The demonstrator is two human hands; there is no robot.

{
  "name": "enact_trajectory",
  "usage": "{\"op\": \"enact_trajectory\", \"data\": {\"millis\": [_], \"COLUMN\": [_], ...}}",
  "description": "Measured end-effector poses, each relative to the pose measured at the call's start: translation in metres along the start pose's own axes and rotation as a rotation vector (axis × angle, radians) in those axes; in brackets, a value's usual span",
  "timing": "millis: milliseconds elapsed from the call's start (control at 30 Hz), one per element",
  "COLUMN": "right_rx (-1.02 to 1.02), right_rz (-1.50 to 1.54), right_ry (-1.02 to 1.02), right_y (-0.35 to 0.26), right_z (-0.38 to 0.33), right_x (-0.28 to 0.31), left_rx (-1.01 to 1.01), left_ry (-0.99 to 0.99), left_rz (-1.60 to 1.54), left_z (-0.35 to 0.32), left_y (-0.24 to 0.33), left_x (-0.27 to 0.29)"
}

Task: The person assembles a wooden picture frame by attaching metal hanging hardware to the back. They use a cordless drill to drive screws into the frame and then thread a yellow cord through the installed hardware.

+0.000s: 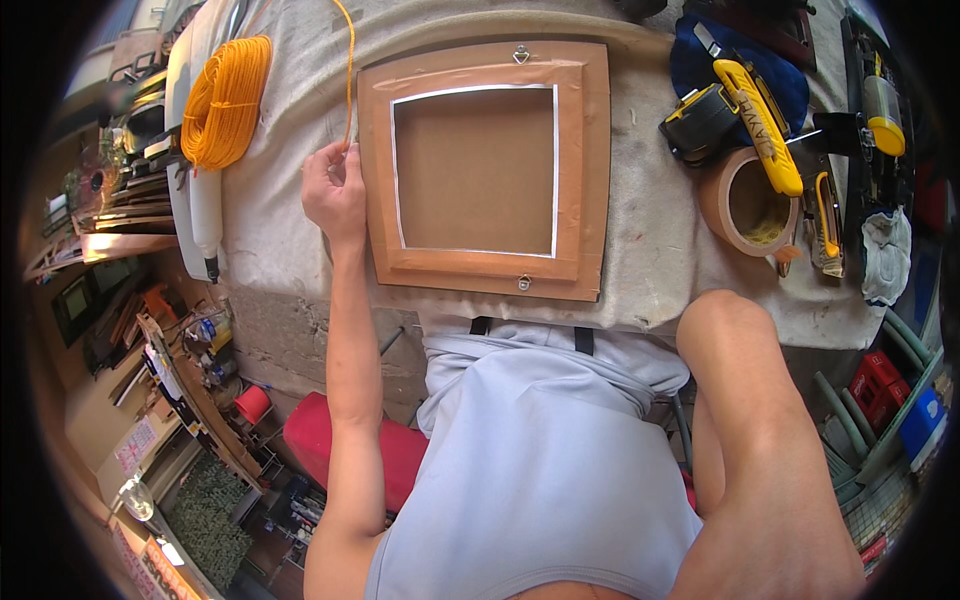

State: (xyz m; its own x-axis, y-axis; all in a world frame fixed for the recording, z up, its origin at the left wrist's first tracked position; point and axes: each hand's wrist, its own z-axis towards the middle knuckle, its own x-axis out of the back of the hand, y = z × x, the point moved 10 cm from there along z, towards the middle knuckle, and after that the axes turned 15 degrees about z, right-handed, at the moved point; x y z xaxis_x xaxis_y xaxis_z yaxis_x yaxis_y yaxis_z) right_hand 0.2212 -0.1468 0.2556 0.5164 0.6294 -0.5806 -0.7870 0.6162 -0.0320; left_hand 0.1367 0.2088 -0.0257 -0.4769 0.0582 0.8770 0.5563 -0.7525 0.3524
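Observation:
A picture frame (591, 180) lies on the cloth-covered table with its taped brown back up. Metal hanging rings sit on two opposite sides, one hanging ring (521, 55) at the far edge and another hanging ring (525, 283) at the near edge. Just left of the frame, my left hand (335, 195) is closed, pinching a thin orange cord (351, 70) that runs up toward the table's far side. Further left rests a wound bundle of the same orange cord (227, 103). My right arm is sharply bent, its elbow over the table's front edge; the right hand is hidden.
To the right lie a yellow utility knife (757, 125), a black and yellow tape measure (700, 122), a roll of brown tape (716, 205), a smaller knife (827, 225) and white gloves (886, 258). A red seat (315, 445) stands below the table edge. Shelves and clutter fill the left.

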Motion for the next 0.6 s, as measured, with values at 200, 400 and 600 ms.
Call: {"op": "enact_trajectory", "data": {"millis": [200,400,600], "right_rx": [0.008,0.012,-0.01], "right_rz": [-0.044,-0.065,-0.047], "right_ry": [-0.004,-0.033,-0.073], "right_y": [-0.0014,-0.001,0.0013], "right_z": [-0.0012,-0.0005,0.0002], "right_x": [-0.0007,-0.002,-0.003], "left_rx": [0.009,0.01,0.001], "left_ry": [-0.009,0.002,-0.007], "left_rz": [0.022,0.002,0.01], "left_z": [-0.0002,0.0003,0.0018], "left_y": [0.0006,0.0005,0.0014], "left_x": [-0.0001,0.0002,-0.0007]}}
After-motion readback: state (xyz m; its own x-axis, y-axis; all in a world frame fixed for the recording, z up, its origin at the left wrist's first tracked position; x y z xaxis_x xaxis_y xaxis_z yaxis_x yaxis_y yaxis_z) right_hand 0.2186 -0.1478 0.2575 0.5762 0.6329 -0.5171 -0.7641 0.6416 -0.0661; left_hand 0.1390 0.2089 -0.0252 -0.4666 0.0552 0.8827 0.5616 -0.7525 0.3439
